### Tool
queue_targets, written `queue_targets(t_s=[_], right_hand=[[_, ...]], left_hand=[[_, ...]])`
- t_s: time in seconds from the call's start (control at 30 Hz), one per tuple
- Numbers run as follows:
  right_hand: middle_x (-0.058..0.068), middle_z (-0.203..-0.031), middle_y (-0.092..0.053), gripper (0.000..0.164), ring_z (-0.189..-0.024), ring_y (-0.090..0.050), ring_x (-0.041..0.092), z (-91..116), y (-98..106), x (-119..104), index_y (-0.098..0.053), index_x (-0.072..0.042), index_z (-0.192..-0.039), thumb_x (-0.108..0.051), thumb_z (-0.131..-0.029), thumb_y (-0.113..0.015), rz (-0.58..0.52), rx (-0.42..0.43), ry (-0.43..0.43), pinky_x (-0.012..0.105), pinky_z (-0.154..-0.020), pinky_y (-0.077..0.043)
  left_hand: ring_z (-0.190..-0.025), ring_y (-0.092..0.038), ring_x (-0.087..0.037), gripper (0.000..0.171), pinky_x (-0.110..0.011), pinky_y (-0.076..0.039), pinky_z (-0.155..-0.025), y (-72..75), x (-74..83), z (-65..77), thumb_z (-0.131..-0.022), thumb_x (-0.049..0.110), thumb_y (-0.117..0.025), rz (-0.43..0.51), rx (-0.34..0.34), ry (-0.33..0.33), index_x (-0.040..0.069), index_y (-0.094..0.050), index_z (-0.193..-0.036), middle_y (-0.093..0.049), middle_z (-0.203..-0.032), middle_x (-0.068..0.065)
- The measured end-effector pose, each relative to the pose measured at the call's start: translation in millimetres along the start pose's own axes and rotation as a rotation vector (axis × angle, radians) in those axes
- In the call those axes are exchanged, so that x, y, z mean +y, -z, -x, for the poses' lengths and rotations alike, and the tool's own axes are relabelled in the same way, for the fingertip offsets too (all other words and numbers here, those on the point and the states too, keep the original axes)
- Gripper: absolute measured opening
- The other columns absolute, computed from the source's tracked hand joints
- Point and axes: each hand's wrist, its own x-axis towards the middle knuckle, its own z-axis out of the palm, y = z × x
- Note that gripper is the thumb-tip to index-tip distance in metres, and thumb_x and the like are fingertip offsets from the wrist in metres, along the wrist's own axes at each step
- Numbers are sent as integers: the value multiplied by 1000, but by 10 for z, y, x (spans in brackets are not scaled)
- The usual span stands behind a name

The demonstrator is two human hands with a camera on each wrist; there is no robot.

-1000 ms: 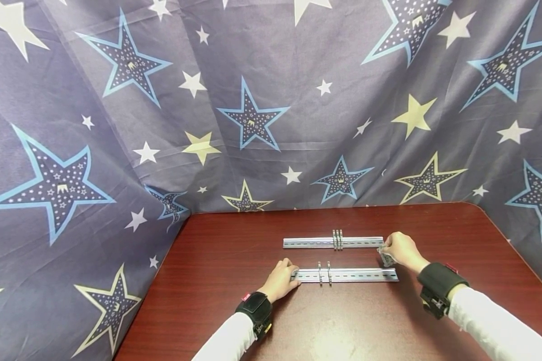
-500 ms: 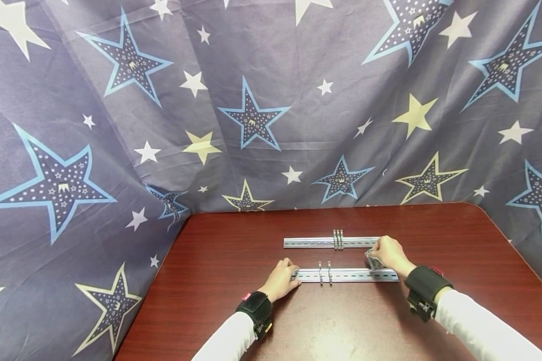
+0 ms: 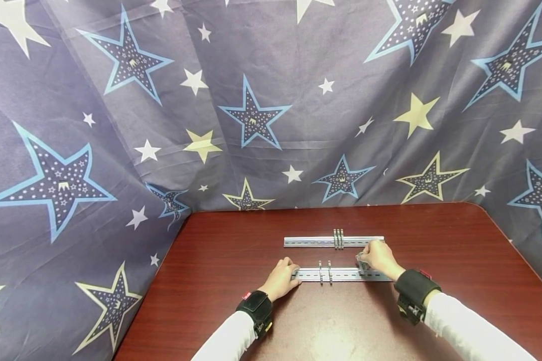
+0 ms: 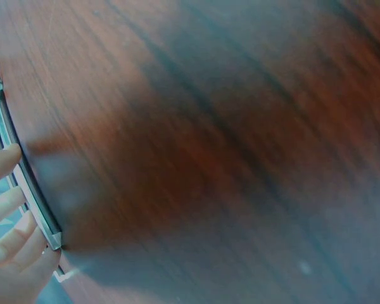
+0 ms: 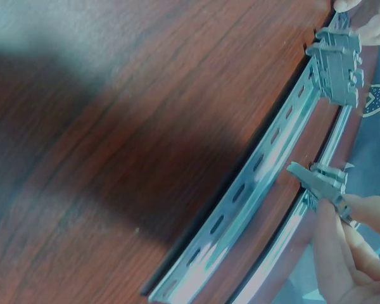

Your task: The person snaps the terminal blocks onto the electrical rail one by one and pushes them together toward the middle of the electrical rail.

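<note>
My left hand [image 3: 281,279] grips the left end of the near slotted metal DIN rail [image 3: 349,273], which lies across the table. In the left wrist view its thumb and fingers straddle the rail end [image 4: 33,196]. Two thin grey terminal blocks [image 5: 337,71] stand upright on this rail, left of its middle. Between thumb and fingertips, my right hand [image 3: 381,257] pinches another grey terminal block [image 5: 318,183], tilted close over the rail's right part. The fingers hide part of that block.
A second DIN rail [image 3: 308,242] lies parallel behind the near one, carrying several upright blocks [image 3: 338,239] close together. The dark red wooden table [image 3: 235,235] ends at a star-patterned cloth [image 3: 293,130] behind and to the sides.
My right hand has moved left and slightly toward me with its terminal block, from beyond the rails' right ends to over the near rail. The left hand has stayed in place.
</note>
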Motion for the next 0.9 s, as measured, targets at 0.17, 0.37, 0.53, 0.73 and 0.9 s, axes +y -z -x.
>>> queue_targets(t_s=[0.17, 0.37, 0.53, 0.73, 0.9], right_hand=[[-4, -45, -47, 17, -41, -43, 9, 9, -57, -34, -57, -4, -55, -6, -71, -63, -16, -10, -2, 27, -47, -38], [-3, -47, -47, 19, -44, -43, 10, 29, -105, -87, -55, -5, -53, -5, -70, -63, -19, -4, -6, 28, -50, -38], [-2, -48, -51, 15, -40, -47, 11, 36, -164, -108, -56, -5, -55, -6, -68, -64, -34, -5, -42, 31, -56, -44], [-2, -47, -50, 13, -42, -47, 11, 52, -245, -106, -54, -5, -56, -4, -66, -62, -38, 2, -45, 29, -53, -43], [-2, -48, -50, 14, -43, -47, 11, 70, -272, -128, -54, -5, -54, -2, -66, -61, -30, 15, -33, 28, -53, -43]], left_hand=[[-81, -48, -19, 31, -27, -42, -68, 3, 0, 1, -72, 21, -70, 4, 0, 0, 3, -64, -97, -49, -87, -5], [-81, -48, -19, 31, -27, -42, -68, 11, 2, 1, -72, 20, -70, 12, -8, 11, 3, -64, -97, -49, -87, -5], [-82, -48, -19, 31, -27, -42, -68, 15, 4, -1, -72, 20, -70, 14, -9, 15, 3, -64, -97, -49, -88, -5], [-81, -47, -19, 31, -26, -42, -68, 20, 12, 2, -73, 19, -69, 24, -11, 15, 2, -64, -98, -49, -88, -5], [-81, -47, -19, 31, -26, -42, -67, 17, 12, 4, -73, 20, -69, 20, -5, 11, 2, -64, -98, -49, -88, -5]])
